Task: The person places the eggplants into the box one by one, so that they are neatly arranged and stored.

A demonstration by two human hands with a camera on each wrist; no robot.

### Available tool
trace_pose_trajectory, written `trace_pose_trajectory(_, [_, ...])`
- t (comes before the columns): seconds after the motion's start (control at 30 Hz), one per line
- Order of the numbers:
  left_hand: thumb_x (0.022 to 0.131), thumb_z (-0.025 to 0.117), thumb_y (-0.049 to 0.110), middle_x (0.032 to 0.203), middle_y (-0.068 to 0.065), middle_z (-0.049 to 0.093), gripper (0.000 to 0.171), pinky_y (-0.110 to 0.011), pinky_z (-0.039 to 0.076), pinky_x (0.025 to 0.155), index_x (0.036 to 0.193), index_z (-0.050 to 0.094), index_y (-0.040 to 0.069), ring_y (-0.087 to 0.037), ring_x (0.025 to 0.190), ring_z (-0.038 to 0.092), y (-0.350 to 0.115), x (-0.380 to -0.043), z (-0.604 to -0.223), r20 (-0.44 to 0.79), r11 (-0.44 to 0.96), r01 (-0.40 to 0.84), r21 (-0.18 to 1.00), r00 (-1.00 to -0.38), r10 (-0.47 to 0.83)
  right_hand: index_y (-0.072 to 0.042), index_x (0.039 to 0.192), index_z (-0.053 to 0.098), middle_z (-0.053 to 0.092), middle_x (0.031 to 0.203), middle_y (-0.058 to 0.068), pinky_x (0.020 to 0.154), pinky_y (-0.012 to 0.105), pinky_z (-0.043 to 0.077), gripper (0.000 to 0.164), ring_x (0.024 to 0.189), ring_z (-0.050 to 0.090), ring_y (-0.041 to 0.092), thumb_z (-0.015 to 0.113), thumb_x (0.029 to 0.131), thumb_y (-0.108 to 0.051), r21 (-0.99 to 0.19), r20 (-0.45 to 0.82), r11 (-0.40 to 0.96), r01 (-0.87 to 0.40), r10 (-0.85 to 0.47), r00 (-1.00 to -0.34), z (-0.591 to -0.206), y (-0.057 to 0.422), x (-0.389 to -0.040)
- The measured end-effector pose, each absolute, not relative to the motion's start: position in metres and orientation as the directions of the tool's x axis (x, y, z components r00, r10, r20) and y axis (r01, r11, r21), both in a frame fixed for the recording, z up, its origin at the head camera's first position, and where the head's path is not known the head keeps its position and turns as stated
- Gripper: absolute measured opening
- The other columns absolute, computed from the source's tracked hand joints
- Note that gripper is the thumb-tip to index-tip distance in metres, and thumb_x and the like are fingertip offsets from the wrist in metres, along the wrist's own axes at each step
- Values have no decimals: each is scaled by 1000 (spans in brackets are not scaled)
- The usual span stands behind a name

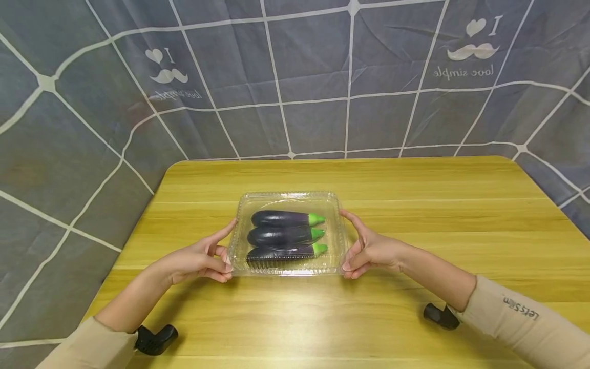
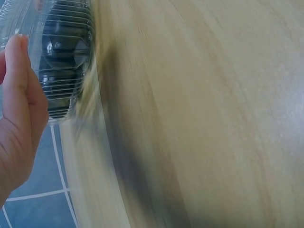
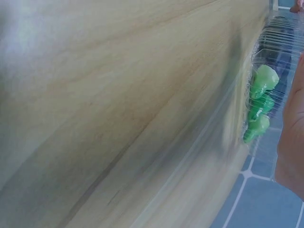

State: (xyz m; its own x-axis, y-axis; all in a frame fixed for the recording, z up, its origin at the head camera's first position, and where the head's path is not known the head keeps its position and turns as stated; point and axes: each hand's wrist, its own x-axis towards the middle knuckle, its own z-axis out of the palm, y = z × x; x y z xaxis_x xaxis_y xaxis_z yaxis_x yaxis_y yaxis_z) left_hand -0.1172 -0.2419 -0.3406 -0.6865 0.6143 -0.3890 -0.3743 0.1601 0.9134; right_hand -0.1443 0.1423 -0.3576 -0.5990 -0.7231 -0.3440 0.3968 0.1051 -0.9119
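A clear plastic clamshell container [image 1: 288, 196] is held level over the middle of the table, its lid down. Inside lie three dark eggplants [image 1: 281, 236] side by side, green stem ends to the right. My left hand [image 1: 198, 262] pinches the near left corner between thumb and fingers, with the index finger stretched along the side. At the near right corner my right hand [image 1: 375, 251] grips in the same way, index finger up the right edge. The right wrist view shows the green stem ends [image 3: 259, 102] through the ribbed wall.
The yellow wood-grain table [image 1: 451, 205] extends on all sides of the container, and shadows fall on it below. A grey curtain [image 1: 313, 123] with white lines hangs behind and at both sides. Black wrist devices [image 1: 156, 339] show below both sleeves.
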Motion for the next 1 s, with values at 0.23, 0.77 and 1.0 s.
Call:
trace_pose_trajectory(0.23, [85,59,-7,82,-7,49,105,-31,55,75,145,-21,25,-23,80,65,-248,-121,-345,-373,152,-366,918,-663,649,-36,144,-20,67,78,16,66,35,56,115,67,66,22,60,79,15,-914,-337,94,395,-719,-608,-359,142,-144])
trace_pose_trajectory(0.77, [89,58,0,92,-12,49,108,-42,54,78,140,-28,39,-30,89,62,-256,-128,-348,-329,213,-255,943,-628,706,-37,144,-22,68,83,17,68,34,56,115,72,67,22,60,80,13,-912,-325,82,403,-744,-584,-360,143,-149])
trace_pose_trajectory(1.0, [92,55,4,94,-8,52,105,-39,53,79,137,-34,39,-41,100,59,-264,-132,-340,-364,269,-247,931,-590,720,-40,142,-24,68,87,18,68,36,56,117,71,67,23,62,81,9,-910,-333,94,404,-748,-574,-359,145,-149])
